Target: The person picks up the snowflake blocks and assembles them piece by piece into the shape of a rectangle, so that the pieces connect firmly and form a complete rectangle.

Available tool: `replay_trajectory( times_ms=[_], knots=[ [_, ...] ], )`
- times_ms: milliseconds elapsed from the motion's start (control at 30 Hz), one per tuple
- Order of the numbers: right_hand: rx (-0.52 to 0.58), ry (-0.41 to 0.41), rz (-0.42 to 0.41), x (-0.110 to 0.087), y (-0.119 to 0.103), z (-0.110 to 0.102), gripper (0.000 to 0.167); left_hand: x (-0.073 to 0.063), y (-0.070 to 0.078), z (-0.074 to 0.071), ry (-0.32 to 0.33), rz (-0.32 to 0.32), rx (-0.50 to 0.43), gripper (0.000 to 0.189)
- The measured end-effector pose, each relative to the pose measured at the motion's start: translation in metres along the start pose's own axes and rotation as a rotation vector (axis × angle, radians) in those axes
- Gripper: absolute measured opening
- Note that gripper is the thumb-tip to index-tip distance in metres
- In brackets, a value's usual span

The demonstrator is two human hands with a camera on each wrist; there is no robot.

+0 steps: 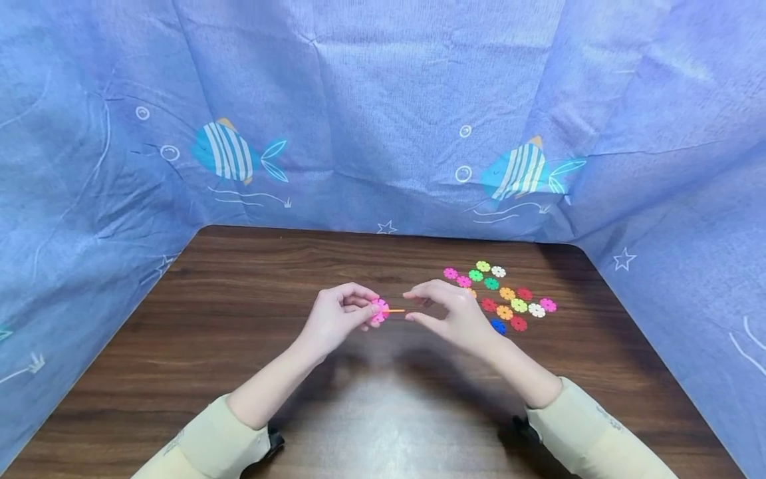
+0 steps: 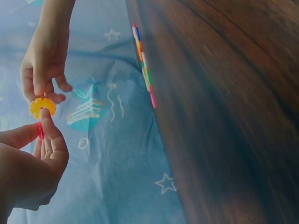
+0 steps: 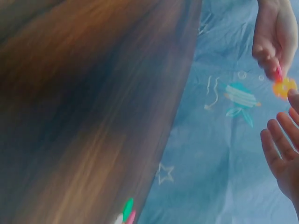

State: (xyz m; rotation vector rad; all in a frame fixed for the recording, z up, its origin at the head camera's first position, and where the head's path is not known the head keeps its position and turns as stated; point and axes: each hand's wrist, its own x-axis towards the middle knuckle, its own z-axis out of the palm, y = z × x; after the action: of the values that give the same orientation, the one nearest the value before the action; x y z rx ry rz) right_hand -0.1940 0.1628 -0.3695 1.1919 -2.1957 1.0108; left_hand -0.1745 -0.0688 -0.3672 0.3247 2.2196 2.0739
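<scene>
A: Fingers?
B: Okay, left hand (image 1: 335, 316) pinches the pink disc (image 1: 382, 303) between thumb and fingers, just left of the orange disc (image 1: 395, 311). The right hand (image 1: 451, 309) is just right of the orange disc, thumb and fingers apart, clamped on nothing. Light touch? Can't tell.
A: And the orange disc?
B: Edge-on in the head view, sticking out from the pink disc, above the table (image 1: 269, 266). Looks slotted; depth unclear.
A: Step?
B: My read: joining these two. Next move calls for a firm left pinch and the right thumb and fingers closing on the orange rim to seat it.
A: Farther out?
B: Loose discs (image 1: 505, 312), mixed colours, right of the orange disc, past the right hand. Fish-print cloth (image 1: 389, 100) behind.
</scene>
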Motion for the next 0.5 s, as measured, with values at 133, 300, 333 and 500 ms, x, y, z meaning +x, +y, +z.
replay_trajectory(
  times_ms=[133, 300, 333, 500],
  knots=[
    [-0.098, -0.071, -0.011, -0.003, 0.006, -0.013, 0.04, -0.001, -0.001, -0.005, -0.011, 0.009, 0.012, 0.02],
    [-0.145, -0.146, -0.009, -0.008, 0.018, -0.033, 0.047, -0.001, 0.001, -0.011, -0.035, 0.047, 0.023, 0.022],
    [-0.148, -0.154, -0.009, -0.009, 0.021, -0.037, 0.048, -0.001, 0.001, -0.012, -0.038, 0.057, 0.025, 0.023],
    [-0.176, -0.195, 0.001, -0.018, 0.044, -0.059, 0.052, -0.001, 0.003, -0.02, -0.034, 0.1, 0.076, 0.025]
  ],
)
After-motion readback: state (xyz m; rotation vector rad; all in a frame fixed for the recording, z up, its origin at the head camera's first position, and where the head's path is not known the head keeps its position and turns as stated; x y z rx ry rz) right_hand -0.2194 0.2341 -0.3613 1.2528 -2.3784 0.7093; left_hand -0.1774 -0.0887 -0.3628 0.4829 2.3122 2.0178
